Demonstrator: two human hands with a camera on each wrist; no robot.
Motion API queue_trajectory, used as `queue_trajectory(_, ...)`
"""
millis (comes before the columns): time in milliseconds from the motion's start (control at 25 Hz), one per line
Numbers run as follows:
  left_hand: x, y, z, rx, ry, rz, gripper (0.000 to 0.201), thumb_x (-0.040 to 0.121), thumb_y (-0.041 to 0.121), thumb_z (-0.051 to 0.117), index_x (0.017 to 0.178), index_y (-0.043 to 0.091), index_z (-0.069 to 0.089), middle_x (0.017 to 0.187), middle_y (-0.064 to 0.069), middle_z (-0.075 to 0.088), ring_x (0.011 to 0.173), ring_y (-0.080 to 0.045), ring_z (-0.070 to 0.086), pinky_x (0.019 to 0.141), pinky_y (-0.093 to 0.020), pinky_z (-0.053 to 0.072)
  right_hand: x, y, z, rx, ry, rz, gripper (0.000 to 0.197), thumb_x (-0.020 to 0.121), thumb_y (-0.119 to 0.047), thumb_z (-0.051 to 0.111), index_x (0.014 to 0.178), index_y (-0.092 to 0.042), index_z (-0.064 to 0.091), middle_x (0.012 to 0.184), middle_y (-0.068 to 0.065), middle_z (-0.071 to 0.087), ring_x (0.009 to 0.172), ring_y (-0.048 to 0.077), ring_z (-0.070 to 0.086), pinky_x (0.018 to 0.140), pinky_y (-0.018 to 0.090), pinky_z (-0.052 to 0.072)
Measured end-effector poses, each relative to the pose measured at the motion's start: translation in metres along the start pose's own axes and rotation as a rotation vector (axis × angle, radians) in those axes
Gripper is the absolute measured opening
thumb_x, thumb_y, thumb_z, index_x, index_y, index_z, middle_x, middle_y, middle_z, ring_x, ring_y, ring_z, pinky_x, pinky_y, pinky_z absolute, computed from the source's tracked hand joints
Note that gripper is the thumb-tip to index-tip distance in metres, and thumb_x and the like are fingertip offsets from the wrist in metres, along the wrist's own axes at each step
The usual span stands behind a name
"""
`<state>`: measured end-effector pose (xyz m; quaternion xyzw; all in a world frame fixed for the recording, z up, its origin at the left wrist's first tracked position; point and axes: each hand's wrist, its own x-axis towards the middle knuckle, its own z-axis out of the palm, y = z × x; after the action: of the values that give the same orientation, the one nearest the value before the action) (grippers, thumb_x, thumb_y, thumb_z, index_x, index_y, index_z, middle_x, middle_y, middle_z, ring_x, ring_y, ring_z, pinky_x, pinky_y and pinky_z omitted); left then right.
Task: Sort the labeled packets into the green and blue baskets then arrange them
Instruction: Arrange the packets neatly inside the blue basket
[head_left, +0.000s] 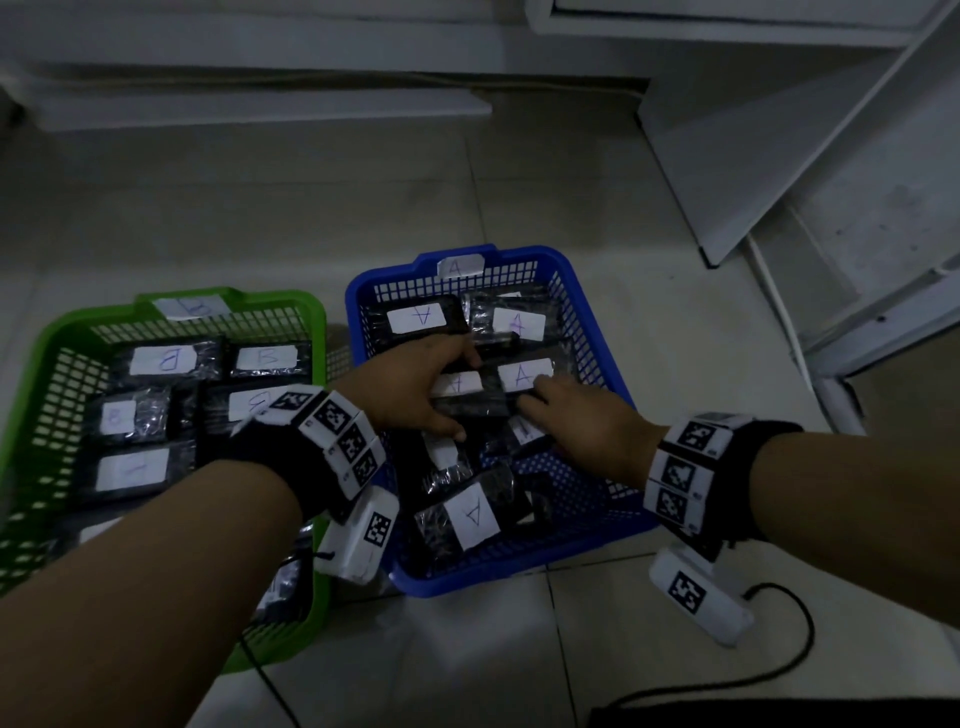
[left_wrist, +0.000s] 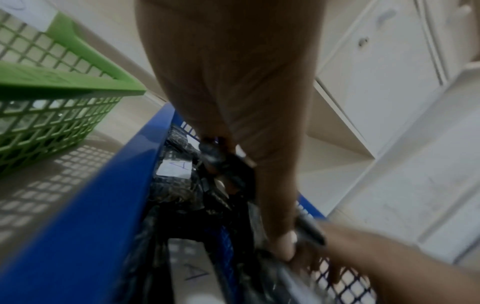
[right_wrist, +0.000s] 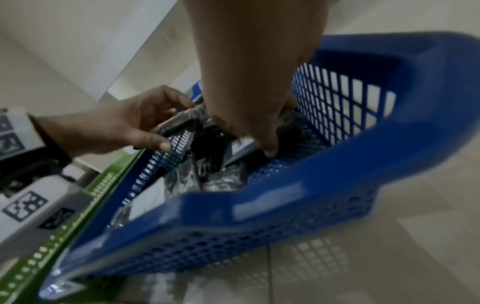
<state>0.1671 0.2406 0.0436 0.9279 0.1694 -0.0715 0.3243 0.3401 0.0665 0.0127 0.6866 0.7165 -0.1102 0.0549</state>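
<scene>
The blue basket (head_left: 589, 317), tagged A, holds several black packets with white A labels. The green basket (head_left: 47, 338), tagged B, stands to its left with several B packets (head_left: 163, 359) laid flat. Both hands are inside the blue basket. My left hand (head_left: 460, 397) grips a black packet (head_left: 457, 384) in the basket's middle, its label partly hidden; the right wrist view shows the fingers curled round this packet (right_wrist: 182, 123). My right hand (head_left: 535, 395) pinches the neighbouring A packet (head_left: 522, 374) beside it. Another A packet (head_left: 470, 514) lies tilted near the front wall.
Both baskets sit on a pale tiled floor (head_left: 597, 182). White panels and a frame (head_left: 831, 208) lean at the right, and a low white ledge (head_left: 260, 109) runs along the back. A black cable (head_left: 779, 670) loops on the floor at the lower right.
</scene>
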Motion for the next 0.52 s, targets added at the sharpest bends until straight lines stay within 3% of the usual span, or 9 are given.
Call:
queue_trajectory(120,-0.002,0.0,0.0,0.085,-0.051,-0.011,0.081,0.057,0.038,0.086,0.126,0.029,0.043,0.129,0.007,0.048,0.115,-0.01,0.046,0.093,-0.022,0.038,0.0,0.008,0.001,0.062,0.0,0.081,0.033,0.079,-0.015,0.068,0.108,-0.008,0.055,0.107,0.013,0.054,0.098,0.029,0.054,0.069,0.04,0.049)
queue_trajectory(240,-0.003,0.002,0.002,0.151,-0.044,-0.007,0.088,0.057,0.047,0.084,0.13,0.028,0.039,0.134,0.005,0.042,0.119,-0.013,0.044,0.095,-0.026,0.039,0.002,0.003,-0.003,0.273,0.052,0.159,0.022,0.088,-0.018,0.059,0.106,-0.005,0.06,0.103,0.014,0.058,0.096,0.029,0.056,0.077,0.034,0.045)
queue_trajectory(320,-0.003,0.002,0.002,0.174,-0.013,-0.022,0.093,0.055,0.054,0.082,0.131,0.026,0.037,0.133,0.004,0.041,0.117,-0.015,0.046,0.095,-0.029,0.042,0.008,-0.017,-0.013,0.714,0.076,0.371,0.02,0.095,-0.018,0.051,0.109,-0.007,0.058,0.093,0.013,0.063,0.083,0.026,0.062,0.071,0.03,0.048)
queue_trajectory(440,-0.005,0.001,0.002,0.192,0.033,-0.044,0.095,0.053,0.062,0.079,0.129,0.024,0.037,0.131,0.002,0.044,0.115,-0.018,0.049,0.092,-0.035,0.047,0.019,-0.039,-0.03,1.56,-0.049,0.59,0.021,0.099,-0.011,0.037,0.118,-0.012,0.047,0.098,0.011,0.063,0.074,0.025,0.065,0.066,0.033,0.055)
queue_trajectory(520,-0.007,0.0,0.004,0.167,0.056,-0.029,0.092,0.058,0.063,0.075,0.131,0.023,0.036,0.134,0.002,0.043,0.118,-0.017,0.046,0.094,-0.031,0.043,0.024,-0.038,-0.04,1.683,-0.068,0.554,0.025,0.099,-0.012,0.041,0.122,-0.008,0.048,0.104,0.014,0.064,0.078,0.026,0.065,0.068,0.033,0.056)
